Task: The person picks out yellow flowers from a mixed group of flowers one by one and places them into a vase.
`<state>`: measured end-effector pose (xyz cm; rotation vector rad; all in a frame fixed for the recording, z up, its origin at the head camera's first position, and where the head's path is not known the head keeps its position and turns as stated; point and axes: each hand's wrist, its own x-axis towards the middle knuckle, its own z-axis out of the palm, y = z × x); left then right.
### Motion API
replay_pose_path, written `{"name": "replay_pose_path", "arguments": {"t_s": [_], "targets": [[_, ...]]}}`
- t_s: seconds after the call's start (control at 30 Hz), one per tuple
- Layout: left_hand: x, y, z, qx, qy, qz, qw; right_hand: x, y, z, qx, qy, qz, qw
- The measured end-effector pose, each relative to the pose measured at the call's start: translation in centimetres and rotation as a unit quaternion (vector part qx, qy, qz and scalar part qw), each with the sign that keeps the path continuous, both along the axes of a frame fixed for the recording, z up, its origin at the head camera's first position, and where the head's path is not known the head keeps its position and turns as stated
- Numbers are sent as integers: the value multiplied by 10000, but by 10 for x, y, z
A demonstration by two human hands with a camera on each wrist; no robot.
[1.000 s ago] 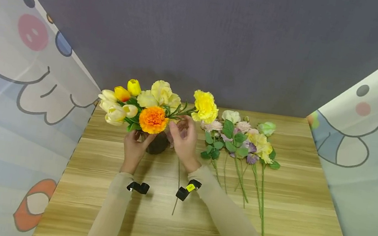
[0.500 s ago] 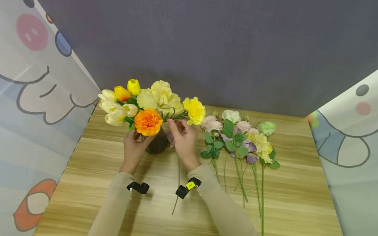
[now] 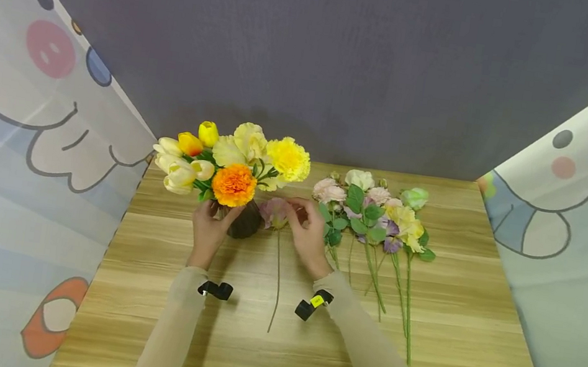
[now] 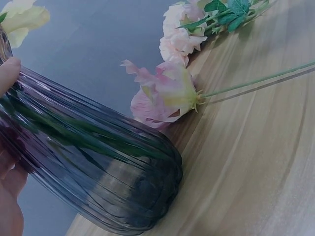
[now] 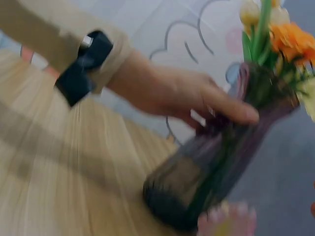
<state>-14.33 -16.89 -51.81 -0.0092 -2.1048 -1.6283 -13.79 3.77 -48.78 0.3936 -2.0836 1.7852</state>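
In the head view my left hand (image 3: 210,228) grips the neck of a ribbed, dark tinted glass vase (image 3: 245,222). Green stems show through the glass (image 4: 98,147) in the left wrist view. Out of the vase rise cream tulips (image 3: 180,175), an orange carnation (image 3: 234,186), a yellow carnation (image 3: 288,159) and a large pale yellow bloom (image 3: 245,144). My right hand (image 3: 309,236) is just right of the vase with its fingers bent and nothing visible held. Close by its fingertips, a pink flower (image 4: 165,96) lies on the table beside the vase base.
To the right lie several loose flowers: pale pink roses (image 3: 329,191), a white rose (image 3: 359,180), a purple flower (image 3: 392,240), a yellow bloom (image 3: 407,224) and a greenish rosebud (image 3: 415,198). Their stems point forward on the wooden table (image 3: 465,333). A dark wall (image 3: 311,60) stands behind.
My right hand has let go of the yellow carnation and moved right and nearer. The carnation now sits closer in among the vase's flowers. My left hand stays on the vase.
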Motion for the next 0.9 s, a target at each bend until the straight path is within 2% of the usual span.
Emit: {"name": "replay_pose_path", "arguments": {"t_s": [0.17, 0.47, 0.6, 0.7, 0.77, 0.9], "targets": [[1, 0, 2, -78, 74, 41, 9999, 3, 31, -21, 168, -168, -228, 9995], [1, 1, 2, -127, 21, 34, 9999, 10, 70, -49, 199, -502, -592, 9968], [1, 1, 1, -134, -43, 51, 9999, 11, 88, -80, 182, -706, -849, 9937], [1, 0, 1, -144, -5, 30, 9999, 11, 105, -104, 50, -981, -1007, 9901], [1, 0, 1, -150, 39, 11, 9999, 14, 117, -111, 14, -1166, -1100, 9871], [0, 0, 0, -142, 101, -10, 9998, 20, 139, -117, 403, -1401, -1509, 9777]]}}
